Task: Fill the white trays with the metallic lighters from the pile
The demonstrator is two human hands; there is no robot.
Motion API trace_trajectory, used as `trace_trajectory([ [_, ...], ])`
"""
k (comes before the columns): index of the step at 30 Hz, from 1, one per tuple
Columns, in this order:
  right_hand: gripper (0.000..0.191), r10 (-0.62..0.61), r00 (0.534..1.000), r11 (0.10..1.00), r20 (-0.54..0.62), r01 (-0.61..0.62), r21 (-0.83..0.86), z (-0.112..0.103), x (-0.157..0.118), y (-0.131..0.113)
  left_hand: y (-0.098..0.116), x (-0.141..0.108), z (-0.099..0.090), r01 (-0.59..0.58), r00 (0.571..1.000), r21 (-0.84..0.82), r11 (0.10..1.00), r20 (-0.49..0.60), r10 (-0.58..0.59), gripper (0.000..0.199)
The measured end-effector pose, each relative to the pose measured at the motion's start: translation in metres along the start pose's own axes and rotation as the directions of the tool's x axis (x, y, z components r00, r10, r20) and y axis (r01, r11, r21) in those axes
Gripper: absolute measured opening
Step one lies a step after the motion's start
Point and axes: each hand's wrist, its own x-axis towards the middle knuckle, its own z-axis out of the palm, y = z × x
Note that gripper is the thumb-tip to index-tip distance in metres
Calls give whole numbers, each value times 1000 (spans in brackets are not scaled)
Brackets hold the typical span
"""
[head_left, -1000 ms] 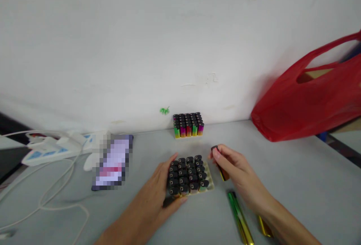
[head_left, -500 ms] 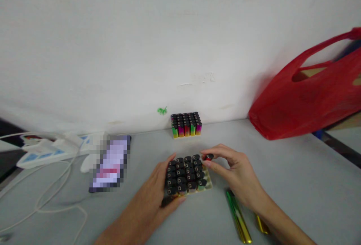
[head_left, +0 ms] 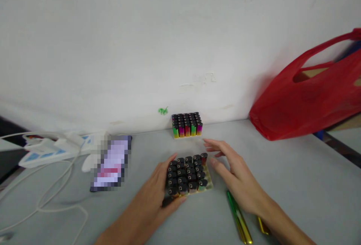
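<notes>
Upright lighters with black tops [head_left: 186, 177] fill most of a pale tray [head_left: 209, 184] on the table. Along the tray's right edge, a reddish lighter [head_left: 204, 158] stands in the far corner, with bare slots on the near side of it. My left hand [head_left: 158, 188] grips the tray and its lighters from the left, thumb along the near edge. To the right of the reddish lighter hovers my right hand [head_left: 232, 169], thumb and fingers apart and holding nothing. Below it lie shiny green-and-gold lengths [head_left: 239, 216], partly hidden by the wrist.
A second block of colourful lighters [head_left: 187, 126] stands against the wall. At left are a blurred-out phone [head_left: 111, 164], a power strip [head_left: 50, 152] and loose white cables [head_left: 56, 210]. A red bag [head_left: 307, 98] leans at the right.
My right hand has let go of the reddish lighter, which now stands in the tray's far right corner. The fingers have spread and drawn slightly away. My left hand keeps its hold.
</notes>
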Motion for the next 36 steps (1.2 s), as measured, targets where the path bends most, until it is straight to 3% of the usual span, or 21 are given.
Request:
trace_trajectory([
  [2,27,18,999,996,-39,-22,-82,-7,2,3,2,0,-1,-2,1000,2,1000,5,2,93],
  [4,9,80,997,966,-6,-79,-247,-15,6,5,3,0,-2,-4,1000,0,1000,12,4,93],
  [8,46,267,958,820,105,-168,-548,-36,10,5,1,-1,-1,9,1000,1,1000,13,-9,95],
  [10,58,396,899,783,190,-222,-581,-45,8,1,0,-2,0,7,1000,3,1000,14,-7,96],
  [11,58,480,843,762,244,-264,-591,-48,7,-1,-1,-2,0,5,1000,3,1000,16,-5,96],
  [13,51,605,724,722,331,-323,-612,-52,5,-4,-2,-3,1,4,1000,-3,1000,14,-4,96],
  [15,43,638,671,713,378,-329,-619,-50,4,-6,-2,-3,0,5,1000,-4,1000,9,-5,95],
  [17,38,589,698,751,408,-285,-595,-45,4,-5,-2,-2,0,5,1000,-2,1000,3,-5,95],
  [19,33,512,762,783,397,-225,-580,-39,6,-1,-2,-2,-1,5,1000,-2,1000,3,-5,96],
  [22,27,375,887,788,271,-151,-596,-33,10,7,-2,-1,-1,12,1000,-7,1000,5,-12,96],
  [26,31,194,975,877,111,-121,-465,-29,13,17,-2,0,0,26,1000,-7,1000,16,-26,96],
  [29,34,102,994,972,-40,-108,-209,-26,14,19,-2,0,1,7,1000,-8,1000,22,-7,98],
  [31,35,121,989,992,-89,-123,-17,-22,14,17,-1,-1,1,-3,1000,-7,1000,18,3,98],
  [36,43,282,959,917,-15,-265,298,-12,11,7,0,-1,0,-13,1000,-29,1000,-6,13,97],
])
